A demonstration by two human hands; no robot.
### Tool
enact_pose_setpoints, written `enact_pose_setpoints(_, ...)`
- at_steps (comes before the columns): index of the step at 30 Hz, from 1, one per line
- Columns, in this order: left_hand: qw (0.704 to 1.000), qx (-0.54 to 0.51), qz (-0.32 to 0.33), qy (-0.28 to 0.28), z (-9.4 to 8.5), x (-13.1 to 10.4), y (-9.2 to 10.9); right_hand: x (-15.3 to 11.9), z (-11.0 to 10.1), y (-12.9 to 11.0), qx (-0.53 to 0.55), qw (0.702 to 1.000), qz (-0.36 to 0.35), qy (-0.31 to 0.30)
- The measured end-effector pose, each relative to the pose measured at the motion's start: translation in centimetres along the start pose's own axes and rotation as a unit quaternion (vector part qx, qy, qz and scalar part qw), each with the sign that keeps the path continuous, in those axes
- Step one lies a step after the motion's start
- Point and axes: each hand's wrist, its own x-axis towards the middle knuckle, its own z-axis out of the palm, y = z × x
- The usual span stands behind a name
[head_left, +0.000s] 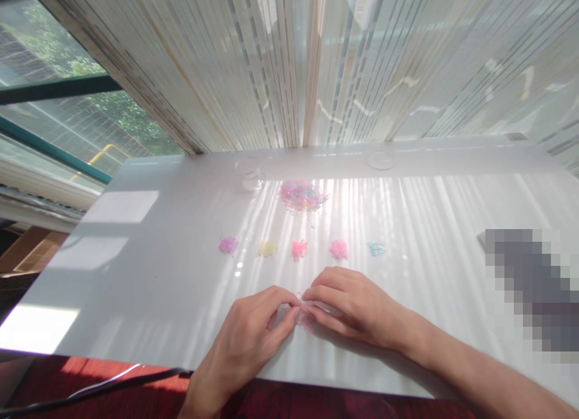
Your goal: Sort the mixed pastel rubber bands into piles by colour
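Near the front edge of the white table point(181, 286), my left hand point(256, 325) and my right hand point(350, 304) meet at the fingertips over a few thin pinkish bands point(306, 320). Both hands are closed in a pinch; what lies between the fingertips is too small to make out. Beyond them runs a row of small piles: purple point(229, 245), yellow point(267, 248), red-pink point(299, 249), pink point(339, 248) and a few blue bands point(376, 249). Behind the row sits a larger mixed-colour heap of bands point(302, 195).
A clear round container point(249, 175) stands at the back, left of the heap. A clear round lid point(380, 160) lies at the back right. Striped curtains point(312, 63) hang behind the table. A dark cable point(136, 380) runs below the front edge. A pixelated area covers the right side.
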Motion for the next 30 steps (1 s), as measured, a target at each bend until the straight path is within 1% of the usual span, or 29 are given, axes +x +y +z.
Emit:
enact_pose_setpoints(4, 1.0, -0.009, 0.021, 0.016, 0.0, 0.2, -0.1, 0.0, 0.0, 0.0, -0.01, 1.0, 0.003, -0.004)
enact_pose_setpoints(8, 0.998, -0.02, 0.039, 0.046, -0.1, 0.5, -0.5, 0.1, -0.2, 0.0, -0.025, 1.0, 0.006, 0.001)
enact_pose_setpoints(12, 0.994, -0.063, 0.044, 0.073, 0.2, 0.9, -0.8, 0.2, -0.3, 0.0, -0.012, 0.999, 0.02, 0.026)
enact_pose_setpoints(16, 0.989, -0.098, 0.035, 0.101, 0.6, 1.0, -1.1, 0.3, -0.3, -0.1, 0.012, 0.998, 0.046, 0.049)
enact_pose_setpoints(25, 0.986, -0.123, 0.008, 0.114, 0.9, 1.2, -1.4, 0.4, -0.5, -0.2, 0.029, 0.995, 0.063, 0.077)
enact_pose_setpoints(30, 0.982, -0.137, 0.018, 0.125, 1.0, 1.2, -1.3, 0.4, -0.7, -0.6, 0.027, 0.993, 0.066, 0.094)
